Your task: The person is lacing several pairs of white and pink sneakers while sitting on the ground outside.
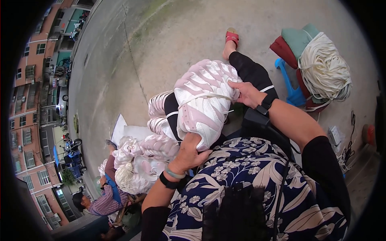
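A thick bundle of nested shoe uppers (207,110), white mesh with pale pink panels, is carried on the lap, bound crosswise by a narrow white strap (205,96). Its near end is clasped by the left grip (189,152), whose fingers are partly hidden; its right edge is held by the right grip (246,94), closed with thumb on top. On the concrete ground (193,36), cream cord (323,66) is heaped against green cloth (295,40), beside a blue plastic piece (295,96).
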Motion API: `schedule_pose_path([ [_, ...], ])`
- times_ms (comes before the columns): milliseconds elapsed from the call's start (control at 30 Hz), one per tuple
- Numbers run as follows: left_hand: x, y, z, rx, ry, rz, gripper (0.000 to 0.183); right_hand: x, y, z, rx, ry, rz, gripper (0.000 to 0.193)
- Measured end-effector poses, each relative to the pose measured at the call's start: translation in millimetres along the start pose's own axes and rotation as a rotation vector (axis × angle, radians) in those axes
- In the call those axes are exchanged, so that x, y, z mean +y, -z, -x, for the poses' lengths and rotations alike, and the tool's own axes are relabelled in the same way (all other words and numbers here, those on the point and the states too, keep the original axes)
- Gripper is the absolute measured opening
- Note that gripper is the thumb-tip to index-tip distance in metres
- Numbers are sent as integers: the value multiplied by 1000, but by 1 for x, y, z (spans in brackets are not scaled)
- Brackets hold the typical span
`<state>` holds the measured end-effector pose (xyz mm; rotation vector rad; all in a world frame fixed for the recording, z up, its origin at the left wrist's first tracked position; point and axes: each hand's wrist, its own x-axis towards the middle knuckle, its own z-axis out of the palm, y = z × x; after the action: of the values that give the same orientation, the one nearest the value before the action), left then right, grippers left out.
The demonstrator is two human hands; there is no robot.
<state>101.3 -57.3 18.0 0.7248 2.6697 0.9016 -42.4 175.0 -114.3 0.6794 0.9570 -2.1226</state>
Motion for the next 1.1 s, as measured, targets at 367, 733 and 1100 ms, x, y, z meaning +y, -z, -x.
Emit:
schedule_pose_path([
  [367,-6,-16,-13,85,5,-111,49,3,-9,5,30,20,-12,47],
  [733,3,10,-17,233,191,249,41,2,-14,0,-17,73,44,39],
  [1100,29,40,23,601,433,723,49,-23,-46,-21,-128,69,129,29],
])
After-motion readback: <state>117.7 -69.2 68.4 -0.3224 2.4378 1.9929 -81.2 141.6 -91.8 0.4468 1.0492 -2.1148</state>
